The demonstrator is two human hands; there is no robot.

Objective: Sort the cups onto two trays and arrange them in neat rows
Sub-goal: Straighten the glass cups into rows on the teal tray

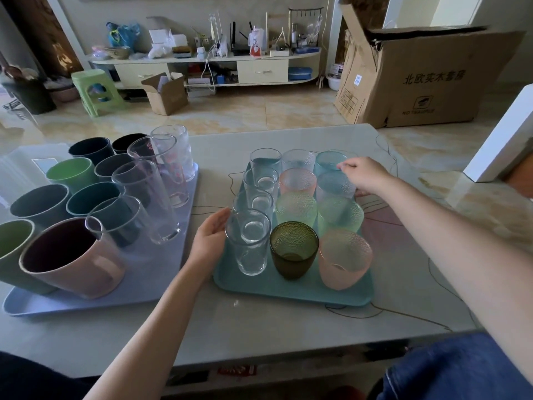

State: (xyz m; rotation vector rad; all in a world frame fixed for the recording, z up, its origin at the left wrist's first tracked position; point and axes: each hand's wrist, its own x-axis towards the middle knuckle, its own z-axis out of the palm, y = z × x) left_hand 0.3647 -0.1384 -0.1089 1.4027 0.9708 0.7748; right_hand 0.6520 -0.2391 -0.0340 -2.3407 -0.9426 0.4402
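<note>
Left hand (212, 236): fingers spread, flat against the near clear glass (248, 242) at the teal tray's (291, 293) left edge.
Right hand (364, 176): fingertips pinching the blue glass's (328, 163) rim, far right corner.
Teal tray: twelve glasses, three rows.
Lilac tray (86, 303): mugs and tall glasses, table's left side.

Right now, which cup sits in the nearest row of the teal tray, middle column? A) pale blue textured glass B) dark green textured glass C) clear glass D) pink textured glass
B: the dark green textured glass stands at the teal tray's near edge, between the clear glass on its left and the pink textured glass on its right.
</note>
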